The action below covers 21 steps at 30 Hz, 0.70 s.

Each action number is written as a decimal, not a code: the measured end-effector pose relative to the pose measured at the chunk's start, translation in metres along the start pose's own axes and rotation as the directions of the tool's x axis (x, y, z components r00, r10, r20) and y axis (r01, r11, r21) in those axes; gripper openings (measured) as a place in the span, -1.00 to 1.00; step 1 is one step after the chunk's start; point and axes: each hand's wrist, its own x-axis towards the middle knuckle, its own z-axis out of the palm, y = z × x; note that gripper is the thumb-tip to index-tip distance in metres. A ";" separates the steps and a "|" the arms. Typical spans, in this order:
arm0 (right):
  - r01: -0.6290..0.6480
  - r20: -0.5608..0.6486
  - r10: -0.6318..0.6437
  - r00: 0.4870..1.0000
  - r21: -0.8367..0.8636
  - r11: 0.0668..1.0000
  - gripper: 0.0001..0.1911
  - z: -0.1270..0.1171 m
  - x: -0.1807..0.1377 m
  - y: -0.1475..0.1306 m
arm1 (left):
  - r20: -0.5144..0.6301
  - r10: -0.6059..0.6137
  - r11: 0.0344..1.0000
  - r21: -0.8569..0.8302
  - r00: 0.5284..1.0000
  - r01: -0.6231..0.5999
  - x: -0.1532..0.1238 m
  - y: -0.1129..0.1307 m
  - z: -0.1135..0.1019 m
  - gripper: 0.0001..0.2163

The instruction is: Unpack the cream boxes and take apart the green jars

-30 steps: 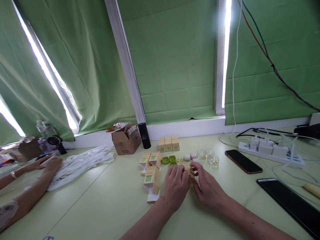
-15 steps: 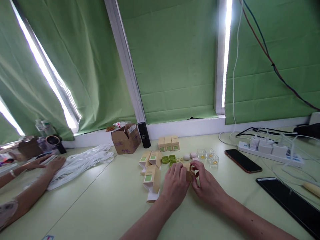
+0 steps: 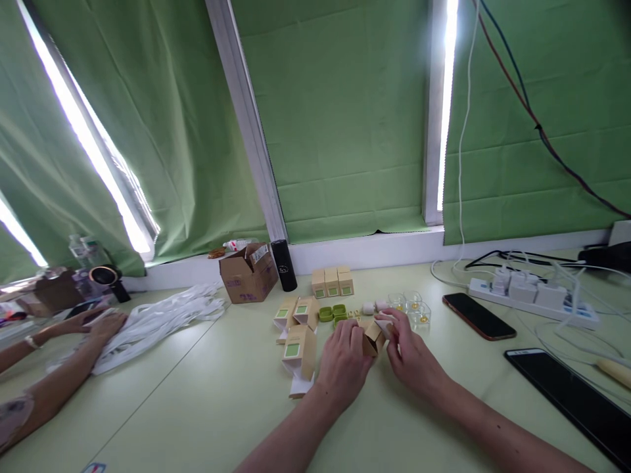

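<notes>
My left hand (image 3: 345, 362) and my right hand (image 3: 413, 356) meet at the middle of the pale green table (image 3: 207, 407), both closed on a small tan cardboard box (image 3: 373, 339) held between them. The box is tilted, with a white flap showing at my right fingertips. Just left of my hands lie several tan boxes with green labels (image 3: 299, 347), some open with white flaps. Beyond my fingers sit two green lids (image 3: 332, 313), small white pieces (image 3: 374, 307) and clear cups with yellow contents (image 3: 413, 308).
Three closed tan boxes (image 3: 332, 282) stand near the wall beside a black cylinder (image 3: 284, 265) and an open brown carton (image 3: 249, 273). Another person's hands (image 3: 93, 323) rest on white bags (image 3: 158, 316) at left. A phone (image 3: 474, 316), a black tablet (image 3: 574, 397) and a power strip (image 3: 535, 294) lie at right.
The small box has been turned between my hands, and a white flap now shows at my right fingers. My right hand has shifted slightly to the right.
</notes>
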 end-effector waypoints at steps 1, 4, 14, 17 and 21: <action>-0.017 -0.020 0.018 1.000 0.022 1.000 -0.54 -0.001 0.001 0.000 | 0.001 -0.016 1.000 -0.022 1.000 0.016 0.000 0.000 0.000 -0.64; -0.053 -0.085 0.061 0.994 0.091 0.994 -0.60 -0.002 0.003 0.001 | 0.004 -0.068 0.993 -0.101 0.998 0.068 0.000 -0.002 0.000 -0.57; -0.046 -0.257 0.073 0.964 0.112 0.993 -0.66 -0.006 0.010 0.010 | -0.016 -0.083 0.963 -0.260 0.996 0.076 -0.001 -0.003 -0.001 -0.58; 0.000 -0.348 0.009 0.937 0.024 1.000 -0.69 -0.011 0.014 0.017 | -0.007 -0.067 0.968 -0.244 0.998 0.064 0.000 -0.002 -0.003 -0.63; 0.051 -0.351 -0.082 0.933 -0.097 0.994 -0.68 -0.016 0.015 0.025 | 0.021 -0.058 0.970 -0.234 0.998 0.061 0.000 -0.001 -0.005 -0.54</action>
